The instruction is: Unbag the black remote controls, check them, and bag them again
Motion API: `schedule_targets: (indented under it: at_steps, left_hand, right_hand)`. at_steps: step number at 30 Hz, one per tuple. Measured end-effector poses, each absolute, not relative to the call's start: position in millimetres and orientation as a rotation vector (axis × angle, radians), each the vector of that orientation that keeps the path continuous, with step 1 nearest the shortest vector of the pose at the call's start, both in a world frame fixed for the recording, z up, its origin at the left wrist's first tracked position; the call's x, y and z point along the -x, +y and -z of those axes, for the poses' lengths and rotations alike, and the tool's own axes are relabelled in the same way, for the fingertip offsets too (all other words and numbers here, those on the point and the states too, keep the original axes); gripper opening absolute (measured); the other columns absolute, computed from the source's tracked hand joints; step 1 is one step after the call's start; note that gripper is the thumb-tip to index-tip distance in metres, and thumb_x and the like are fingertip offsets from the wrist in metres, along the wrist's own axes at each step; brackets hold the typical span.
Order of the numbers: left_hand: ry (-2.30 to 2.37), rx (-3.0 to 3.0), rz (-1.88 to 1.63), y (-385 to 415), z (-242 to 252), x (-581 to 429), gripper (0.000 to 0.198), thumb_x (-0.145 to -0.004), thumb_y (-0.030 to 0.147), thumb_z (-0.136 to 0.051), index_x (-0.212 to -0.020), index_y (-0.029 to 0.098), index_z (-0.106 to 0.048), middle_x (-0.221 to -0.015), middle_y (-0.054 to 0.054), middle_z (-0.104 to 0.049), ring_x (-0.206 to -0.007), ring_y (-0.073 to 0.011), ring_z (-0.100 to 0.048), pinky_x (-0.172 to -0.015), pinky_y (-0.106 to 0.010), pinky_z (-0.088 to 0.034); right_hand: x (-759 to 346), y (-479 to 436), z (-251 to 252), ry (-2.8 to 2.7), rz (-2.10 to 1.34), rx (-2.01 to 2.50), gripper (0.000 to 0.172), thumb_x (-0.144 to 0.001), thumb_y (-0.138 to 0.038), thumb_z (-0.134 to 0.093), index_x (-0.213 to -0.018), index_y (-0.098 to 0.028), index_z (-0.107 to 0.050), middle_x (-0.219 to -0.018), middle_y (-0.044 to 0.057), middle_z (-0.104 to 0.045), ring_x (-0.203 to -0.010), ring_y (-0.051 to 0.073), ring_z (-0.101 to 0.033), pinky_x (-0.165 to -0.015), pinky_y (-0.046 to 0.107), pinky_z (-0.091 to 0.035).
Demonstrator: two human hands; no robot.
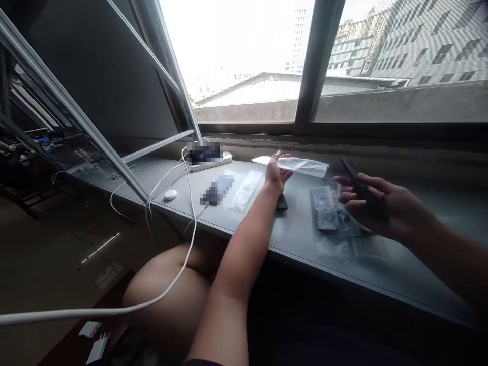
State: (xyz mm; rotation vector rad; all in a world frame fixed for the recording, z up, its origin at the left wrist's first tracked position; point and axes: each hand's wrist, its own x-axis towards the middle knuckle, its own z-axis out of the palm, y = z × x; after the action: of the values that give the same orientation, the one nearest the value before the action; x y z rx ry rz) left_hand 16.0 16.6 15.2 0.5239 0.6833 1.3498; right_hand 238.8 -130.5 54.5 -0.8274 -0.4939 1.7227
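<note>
My left hand (279,173) reaches to the back of the grey table, its fingers closed on a clear plastic bag (305,165). Partly hidden under that wrist lies a black remote (281,203). On the right, my right hand (375,201) holds another black remote (358,183) above the table, tilted and slightly blurred. Below and left of it, a remote in a clear bag (324,208) rests among more bagged items. Another clear plastic bag (246,190) lies flat to the left of my left forearm.
The grey table (290,234) runs under a window. At left are a phone (217,190), a round white object (170,194), a white power strip (211,161), a metal frame (87,122) and white cables. One cable (190,239) hangs across the table's front edge.
</note>
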Motion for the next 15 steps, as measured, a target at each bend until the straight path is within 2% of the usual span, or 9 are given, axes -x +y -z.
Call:
schedule_targets:
  at_steps: [3,5,8,11,13,15]
  left_hand:
    - [0.698,-0.542,-1.351,15.2,-16.2,-17.8,0.034,-0.11,0.045,-0.068,-0.122,0.017,-0.082,-0.124,-0.015,-0.085,-0.082,-0.0162,-0.078,-0.059,-0.02,-0.055]
    - [0.685,-0.546,-1.351,14.2,-16.5,-19.1,0.032,-0.111,0.043,-0.065,-0.121,0.016,-0.081,-0.126,-0.015,-0.085,-0.084,-0.017,-0.079,-0.06,-0.02,-0.057]
    - [0.652,-0.518,-1.345,13.5,-16.6,-20.4,0.027,-0.108,0.038,-0.07,-0.124,0.019,-0.08,-0.128,-0.014,-0.085,-0.091,-0.0196,-0.082,-0.062,-0.021,-0.06]
    - [0.645,-0.488,-1.347,14.8,-16.7,-21.1,0.024,-0.105,0.03,-0.072,-0.126,0.02,-0.079,-0.13,-0.012,-0.085,-0.085,-0.0171,-0.08,-0.059,-0.02,-0.057]
    - [0.652,-0.486,-1.363,16.6,-16.6,-21.5,0.022,-0.105,0.026,-0.07,-0.124,0.019,-0.078,-0.129,-0.012,-0.086,-0.075,-0.0128,-0.074,-0.054,-0.017,-0.051]
    - [0.65,-0.501,-1.373,18.5,-15.9,-21.8,0.018,-0.105,0.024,-0.068,-0.121,0.019,-0.076,-0.126,-0.011,-0.086,-0.066,-0.0089,-0.067,-0.05,-0.016,-0.046]
  right_hand:
    - [-237.5,-129.0,-56.4,-0.381,-1.742,0.942,0.038,-0.118,-0.028,-0.048,-0.147,-0.013,-0.067,-0.101,0.014,-0.068,-0.073,0.021,-0.071,-0.048,0.023,-0.066]
    - [-237.8,-129.3,-57.0,-0.368,-1.74,0.907,0.042,-0.12,-0.037,-0.045,-0.149,-0.015,-0.066,-0.11,0.018,-0.072,-0.073,0.022,-0.072,-0.042,0.022,-0.061]
    - [-241.1,-130.8,-54.7,-0.366,-1.815,0.769,0.041,-0.12,-0.032,-0.039,-0.15,-0.017,-0.063,-0.097,0.01,-0.067,-0.057,0.016,-0.061,-0.033,0.018,-0.049]
    - [-245.5,-131.6,-51.0,-0.358,-1.849,0.73,0.041,-0.109,-0.015,-0.043,-0.145,-0.016,-0.062,-0.081,0.001,-0.054,-0.048,0.015,-0.053,-0.033,0.019,-0.049]
    - [-247.1,-130.9,-50.0,-0.329,-1.841,0.741,0.039,-0.102,-0.011,-0.048,-0.138,-0.016,-0.063,-0.078,-0.001,-0.05,-0.047,0.015,-0.052,-0.033,0.02,-0.05]
    - [-247.2,-129.6,-50.6,-0.292,-1.847,0.74,0.033,-0.102,-0.012,-0.051,-0.133,-0.019,-0.062,-0.077,-0.001,-0.051,-0.05,0.015,-0.054,-0.036,0.02,-0.053]
